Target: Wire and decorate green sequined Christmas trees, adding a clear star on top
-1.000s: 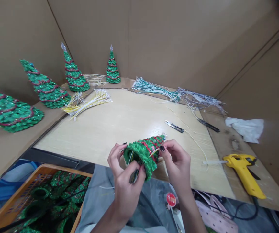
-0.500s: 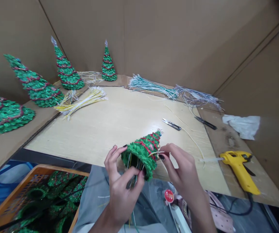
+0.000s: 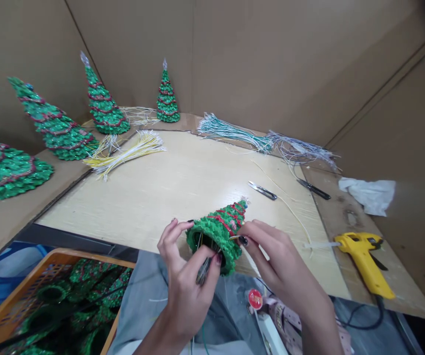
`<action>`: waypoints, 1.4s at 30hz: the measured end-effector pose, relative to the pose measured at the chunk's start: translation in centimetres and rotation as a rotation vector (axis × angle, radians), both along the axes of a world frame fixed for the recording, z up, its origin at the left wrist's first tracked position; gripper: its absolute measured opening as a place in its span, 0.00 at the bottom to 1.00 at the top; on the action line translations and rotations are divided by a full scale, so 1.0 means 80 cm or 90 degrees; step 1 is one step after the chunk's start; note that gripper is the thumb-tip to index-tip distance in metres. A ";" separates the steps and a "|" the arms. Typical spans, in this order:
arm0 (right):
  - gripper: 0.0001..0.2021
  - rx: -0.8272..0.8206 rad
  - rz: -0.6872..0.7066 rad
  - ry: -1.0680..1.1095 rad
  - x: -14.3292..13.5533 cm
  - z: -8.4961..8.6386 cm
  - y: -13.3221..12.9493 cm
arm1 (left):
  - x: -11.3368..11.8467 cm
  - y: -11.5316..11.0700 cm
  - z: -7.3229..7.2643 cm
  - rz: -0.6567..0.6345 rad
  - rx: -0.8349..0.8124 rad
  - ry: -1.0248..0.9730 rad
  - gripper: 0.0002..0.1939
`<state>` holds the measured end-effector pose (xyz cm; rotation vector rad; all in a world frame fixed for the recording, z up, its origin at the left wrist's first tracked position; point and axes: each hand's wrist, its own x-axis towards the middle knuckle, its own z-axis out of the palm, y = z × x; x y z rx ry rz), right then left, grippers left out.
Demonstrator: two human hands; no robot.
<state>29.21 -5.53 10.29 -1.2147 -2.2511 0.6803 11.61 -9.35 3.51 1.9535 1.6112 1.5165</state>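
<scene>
A small green Christmas tree (image 3: 224, 228) with red garland lies tilted over the table's front edge, its hollow base facing me. My left hand (image 3: 189, 276) is at that base: thumb and forefinger pinch a bunch of thin wires (image 3: 203, 270) at the opening, and the other fingers lie near the rim. On the tree's right side my right hand (image 3: 267, 249) is closed in a pinch on a pale yellow wire (image 3: 234, 238). The wire's other end is hidden by my fingers.
Finished-looking trees (image 3: 105, 111) stand at the left and back. Wire bundles, yellow-white (image 3: 131, 154) and green-white (image 3: 234, 132), lie behind. Thread snips (image 3: 262, 190) and a yellow glue gun (image 3: 368, 266) are on the right. An orange basket (image 3: 59, 256) of trees stands lower left.
My right hand has moved in closer to the tree's side along the pale yellow wire. The left hand keeps its pinch on the wires at the base.
</scene>
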 end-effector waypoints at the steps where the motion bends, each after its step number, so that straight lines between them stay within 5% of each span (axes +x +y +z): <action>1: 0.09 -0.010 0.004 -0.021 0.001 0.004 -0.002 | 0.000 0.000 0.001 -0.001 0.004 0.001 0.08; 20: 0.10 0.204 -0.127 -0.343 -0.026 0.025 -0.002 | -0.005 -0.001 -0.005 -0.055 0.016 -0.024 0.11; 28: 0.10 0.099 -0.118 -0.443 -0.035 0.038 0.008 | -0.005 0.002 -0.006 -0.061 0.027 -0.036 0.11; 36: 0.11 -0.020 -0.068 -0.273 -0.017 0.035 0.024 | -0.004 0.006 -0.006 -0.034 0.016 -0.048 0.10; 40: 0.10 -0.081 -0.044 -0.124 0.020 0.035 0.028 | -0.003 0.005 -0.007 -0.028 0.024 -0.055 0.09; 42: 0.12 -0.081 -0.116 -0.095 0.052 0.030 0.030 | -0.003 0.004 -0.008 -0.028 0.034 -0.054 0.09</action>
